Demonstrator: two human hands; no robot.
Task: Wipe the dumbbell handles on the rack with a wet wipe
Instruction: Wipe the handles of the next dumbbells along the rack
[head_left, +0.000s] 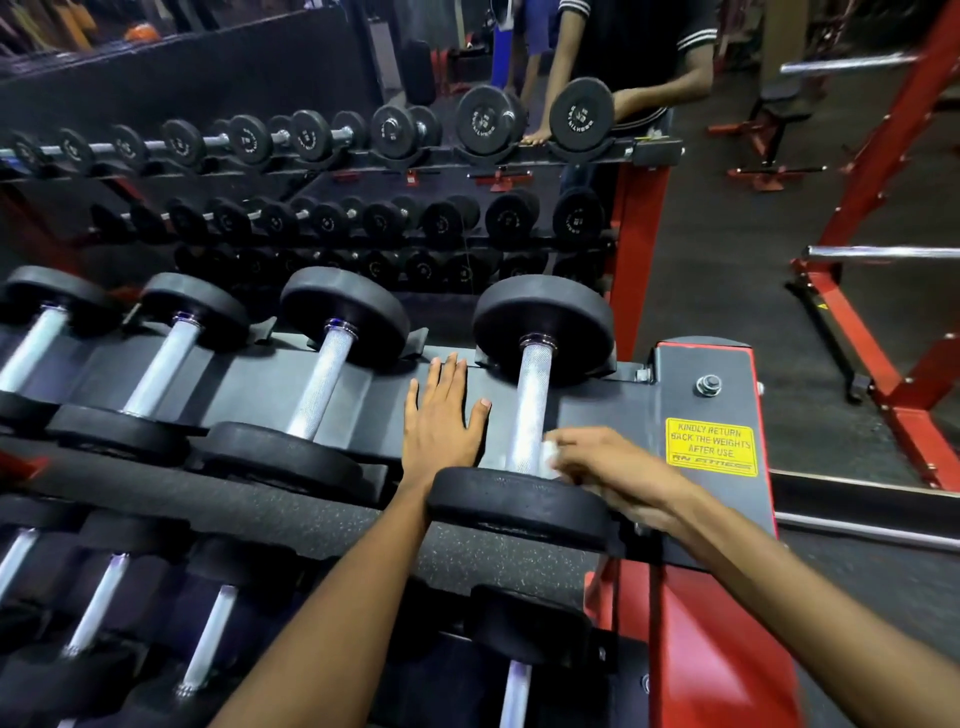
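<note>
Several black dumbbells with knurled silver handles lie side by side on the top shelf of the rack (597, 415). The rightmost dumbbell handle (532, 400) runs away from me between two black heads. My right hand (605, 470) holds a white wet wipe (549, 453) against the near end of that handle, just above the near head (519, 501). My left hand (445, 415) lies flat, fingers straight, on the grey shelf between this dumbbell and its left neighbour's handle (323, 382).
A lower shelf with more dumbbells (208, 639) sits under my forearms. A yellow notice (710, 447) is stuck on the rack's right end plate. Beyond stands a second dumbbell rack (332, 156), with a person (639, 57) leaning on it. Red equipment frames (883, 332) stand to the right.
</note>
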